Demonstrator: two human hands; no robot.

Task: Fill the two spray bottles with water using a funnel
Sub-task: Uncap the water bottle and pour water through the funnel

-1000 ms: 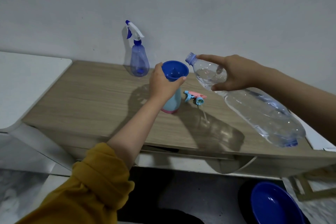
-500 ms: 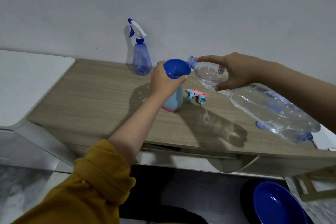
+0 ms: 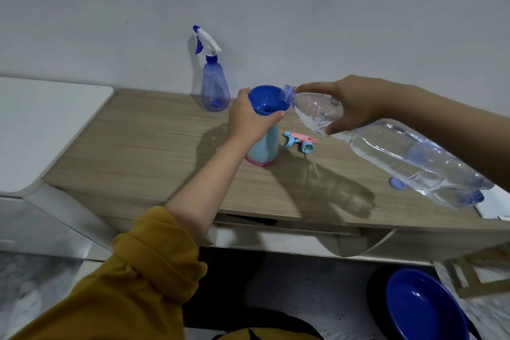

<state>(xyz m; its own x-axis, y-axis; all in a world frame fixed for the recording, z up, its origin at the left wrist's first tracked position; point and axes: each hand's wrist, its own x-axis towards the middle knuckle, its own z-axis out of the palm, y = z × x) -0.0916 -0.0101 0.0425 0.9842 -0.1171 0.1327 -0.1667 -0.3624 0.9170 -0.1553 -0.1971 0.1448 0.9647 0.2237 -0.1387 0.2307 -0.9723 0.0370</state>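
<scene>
- Wood-grain laminate counter (image 3: 143, 146), pale brown, set against a plain grey-white wall (image 3: 303, 8); a shadow of the arms and bottle lies across its top.
- Light-blue opaque spray bottle with pink base (image 3: 262, 150), upright near the counter's middle, its head removed.
- Blue plastic funnel (image 3: 266, 99), seated in that bottle's neck.
- Left hand (image 3: 248, 121), mustard-yellow sleeve (image 3: 132, 284) pushed up the forearm; fingers curled round the funnel and bottle neck, thumb along the funnel's near rim.
- Large clear plastic water bottle (image 3: 386, 152), tilted, uncapped mouth touching the funnel's right rim; water inside.
- Right hand (image 3: 350, 105), fingers wrapped round the water bottle's shoulder, forefinger stretched toward its neck.
- Pink-and-blue trigger spray head (image 3: 300, 141), lying on the counter just right of the light-blue bottle.
- Translucent blue spray bottle with white-and-blue trigger (image 3: 214, 83), upright at the wall.
- Small blue bottle cap (image 3: 396, 183), on the counter beneath the water bottle.
- White surface (image 3: 41, 124), adjoining on the left.
- Blue plastic basin (image 3: 425, 306), on the floor, lower right.
</scene>
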